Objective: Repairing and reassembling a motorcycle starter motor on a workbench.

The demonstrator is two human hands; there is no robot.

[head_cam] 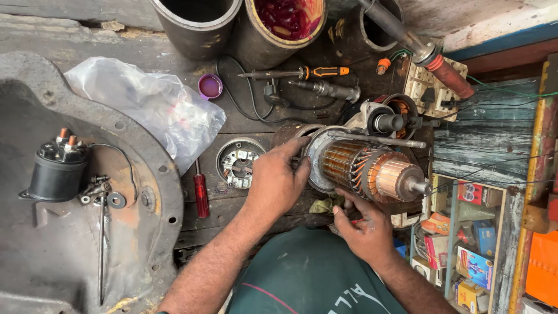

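Note:
A starter motor armature (366, 168) with copper windings and a copper commutator lies sideways in the middle of the workbench, its shaft pointing right. My left hand (278, 177) grips its left end at the round metal housing (314, 152). Beneath the armature my right hand (361, 225) touches its underside, fingers curled; what they pinch is hidden. A long metal bolt (378, 139) lies along the top of the armature.
A black solenoid (57, 168) sits on a large rusty casting (87, 244) at left. A brush plate (238, 163), red screwdriver (200, 195), plastic bag (151, 107), purple cap (210, 86), orange-handled screwdriver (302, 72) and steel cylinders (197, 23) surround the work. Small boxes fill shelves (465, 244) at right.

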